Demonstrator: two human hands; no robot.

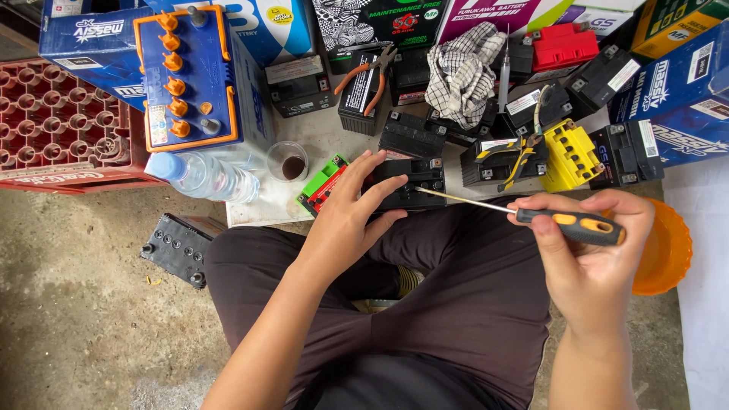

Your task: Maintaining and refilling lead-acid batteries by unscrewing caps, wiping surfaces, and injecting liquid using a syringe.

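Black plastic is what the left hand rests on: a small black battery lying flat on the pale board in front of the seated person's knees. The fingers are spread and laid loosely over the battery's near-left corner, pressing rather than gripping. The right hand is closed around the black-and-orange handle of a screwdriver, whose thin metal shaft slants up and left so that its tip sits at the battery's right end, by the terminal.

Just left of the battery, touching it under the left hand, lies a green-and-red battery. Further left stands a clear plastic cup with a dark residue in its bottom, and beyond it a water bottle lies on its side. Behind the bottle stands a large blue battery with orange caps. Right of the black battery sit yellow-handled pliers on another battery, then a yellow battery. Behind it, among more black batteries, lie a checked cloth and orange-handled pliers. An orange bowl shows past the right hand.
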